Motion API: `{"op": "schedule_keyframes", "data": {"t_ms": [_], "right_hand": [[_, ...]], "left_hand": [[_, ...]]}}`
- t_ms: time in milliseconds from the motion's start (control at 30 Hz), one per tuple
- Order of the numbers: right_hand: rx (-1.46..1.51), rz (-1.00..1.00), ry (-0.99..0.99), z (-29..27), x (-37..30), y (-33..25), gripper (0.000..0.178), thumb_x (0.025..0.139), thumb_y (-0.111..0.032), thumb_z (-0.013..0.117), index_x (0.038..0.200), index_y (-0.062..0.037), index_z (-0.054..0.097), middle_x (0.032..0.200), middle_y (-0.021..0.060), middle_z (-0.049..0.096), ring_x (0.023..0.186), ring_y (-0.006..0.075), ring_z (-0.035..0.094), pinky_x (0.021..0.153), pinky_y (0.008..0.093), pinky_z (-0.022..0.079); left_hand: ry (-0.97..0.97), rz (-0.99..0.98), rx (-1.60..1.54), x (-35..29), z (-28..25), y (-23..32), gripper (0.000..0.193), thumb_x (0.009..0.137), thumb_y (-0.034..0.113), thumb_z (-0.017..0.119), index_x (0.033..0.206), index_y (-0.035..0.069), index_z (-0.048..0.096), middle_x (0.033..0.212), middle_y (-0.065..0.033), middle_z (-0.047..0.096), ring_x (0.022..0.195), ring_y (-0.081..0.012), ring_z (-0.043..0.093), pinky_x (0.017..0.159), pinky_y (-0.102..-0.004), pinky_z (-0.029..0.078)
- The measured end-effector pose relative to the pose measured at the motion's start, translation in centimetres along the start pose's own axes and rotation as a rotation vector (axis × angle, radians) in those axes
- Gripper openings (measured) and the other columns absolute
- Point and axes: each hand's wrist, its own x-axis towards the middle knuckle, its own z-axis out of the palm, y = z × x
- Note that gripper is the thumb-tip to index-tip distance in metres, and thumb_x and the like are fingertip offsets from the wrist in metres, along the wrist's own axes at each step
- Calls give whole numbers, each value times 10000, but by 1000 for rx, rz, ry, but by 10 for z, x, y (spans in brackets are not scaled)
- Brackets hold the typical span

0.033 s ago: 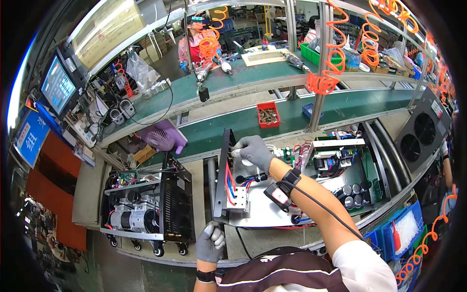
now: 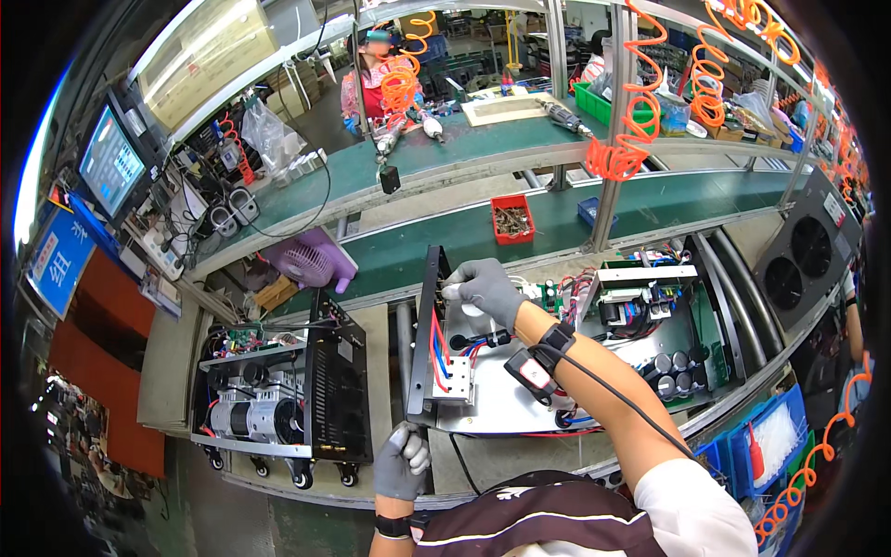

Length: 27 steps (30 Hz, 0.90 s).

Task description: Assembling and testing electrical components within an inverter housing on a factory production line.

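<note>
An open electrical chassis (image 2: pixel 501 418) lies in front of me, with a metal base and a black end panel (image 2: pixel 428 334) standing at its left. My right hand (image 2: pixel 489 291), in a grey glove, reaches across the base. Its fingers pinch together against the panel's inner side; what they hold is hidden. Below them, red and blue wires run to a white terminal block (image 2: pixel 453 381). My left hand (image 2: pixel 401 461), also gloved, is closed beside the panel's near lower corner; I cannot make out anything in it. Black capacitors (image 2: pixel 670 373) and circuit boards fill the chassis's right side.
A second machine (image 2: pixel 278 399) on castors stands at left, near a purple fan (image 2: pixel 311 264). Beyond the chassis, a red bin (image 2: pixel 512 221) of small metal parts sits on the green belt. Orange coiled hoses (image 2: pixel 627 158) hang above. Blue bins (image 2: pixel 770 436) stand at right. Someone stands across the bench.
</note>
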Motion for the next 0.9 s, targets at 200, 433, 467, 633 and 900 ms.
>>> {"op": "schedule_keyframes", "data": {"t_ms": [200, 433, 467, 633, 900], "right_hand": [[-17, -36, -14, 1, 2, 3, 184, 678, -145, 737, 797, -20, 673, 704, 60, 641, 658, 105, 573, 619, 267, 458], [-132, -81, 36, 2, 0, -5, 184, 668, -194, 743, 746, -45, 668, 730, 104, 657, 633, 191, 611, 627, 294, 469], [-237, -61, 75, 1, -3, -8, 179, 661, -197, 743, 723, -51, 658, 735, 111, 653, 668, 219, 609, 644, 308, 468], [-483, -190, 200, 4, -9, -14, 175, 636, -207, 747, 669, -76, 636, 752, 103, 632, 806, 274, 573, 715, 352, 451], [-842, -471, 270, 10, -13, -17, 108, 671, -255, 675, 636, -157, 650, 755, 32, 615, 810, 232, 524, 794, 363, 390]], "left_hand": [[49, -18, -31, 9, 6, -4, 161, 923, 199, 433, 907, 51, 492, 563, 11, 324, 443, -95, 274, 401, -228, 264], [180, -73, -6, 16, 13, -5, 166, 918, 195, 447, 795, 86, 461, 538, 17, 321, 418, -93, 270, 382, -228, 251], [172, -51, -13, 16, 14, -5, 166, 918, 195, 447, 795, 86, 461, 538, 17, 321, 418, -93, 270, 382, -228, 251], [166, -73, 43, 17, 16, -7, 192, 918, 188, 442, 752, 91, 448, 525, 22, 317, 404, -90, 258, 367, -228, 233], [157, -45, 22, 17, 16, -10, 197, 918, 195, 442, 755, 87, 456, 531, 18, 332, 406, -94, 267, 371, -232, 245]]}}
